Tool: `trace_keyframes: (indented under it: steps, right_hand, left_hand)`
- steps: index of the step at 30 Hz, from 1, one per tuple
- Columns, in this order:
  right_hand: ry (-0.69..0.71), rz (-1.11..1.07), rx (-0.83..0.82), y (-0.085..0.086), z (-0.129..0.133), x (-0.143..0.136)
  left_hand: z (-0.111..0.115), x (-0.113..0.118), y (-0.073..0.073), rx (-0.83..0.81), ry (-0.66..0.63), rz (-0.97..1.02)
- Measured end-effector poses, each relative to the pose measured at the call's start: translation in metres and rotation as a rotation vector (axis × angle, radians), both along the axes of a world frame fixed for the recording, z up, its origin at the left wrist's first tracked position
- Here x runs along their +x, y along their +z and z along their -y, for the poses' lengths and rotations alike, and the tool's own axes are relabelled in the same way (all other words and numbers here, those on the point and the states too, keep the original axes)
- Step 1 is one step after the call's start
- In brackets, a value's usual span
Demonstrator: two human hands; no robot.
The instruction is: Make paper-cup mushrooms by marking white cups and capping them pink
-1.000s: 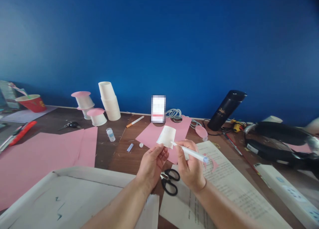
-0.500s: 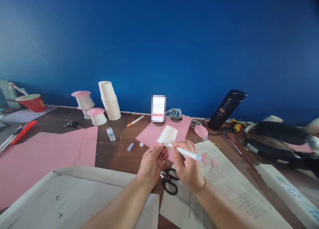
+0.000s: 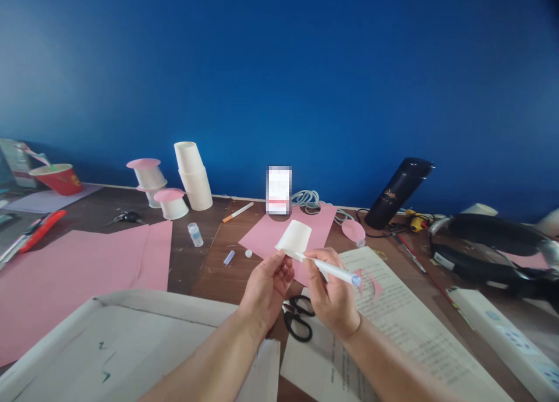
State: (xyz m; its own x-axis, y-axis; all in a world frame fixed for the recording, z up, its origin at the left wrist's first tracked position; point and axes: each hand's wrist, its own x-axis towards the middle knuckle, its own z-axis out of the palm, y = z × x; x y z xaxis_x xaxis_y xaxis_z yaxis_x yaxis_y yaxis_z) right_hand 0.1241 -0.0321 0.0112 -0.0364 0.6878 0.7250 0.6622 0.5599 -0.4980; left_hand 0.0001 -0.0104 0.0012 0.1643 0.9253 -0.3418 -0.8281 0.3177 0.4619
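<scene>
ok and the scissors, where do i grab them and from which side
Best by the black finger loops, I'd say, coming down from above and from the right. The scissors look to lie flat, with the loops spread toward the right, while the metal end points left, partly hidden by the left hand.
</scene>
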Motion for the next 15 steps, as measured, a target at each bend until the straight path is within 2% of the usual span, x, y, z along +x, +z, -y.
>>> trace_keyframes:
  steps: [3, 15]
  right_hand:
    - [-0.010, -0.013, -0.014, -0.0002, -0.0005, 0.0004]
    - [-0.003, 0.046, 0.003, -0.0019, -0.0025, -0.0011]
  left_hand:
    - [-0.0005, -0.0006, 0.0023, -0.046, 0.004, 0.015]
    - [0.0008, -0.0006, 0.0058, -0.059, -0.007, 0.017]
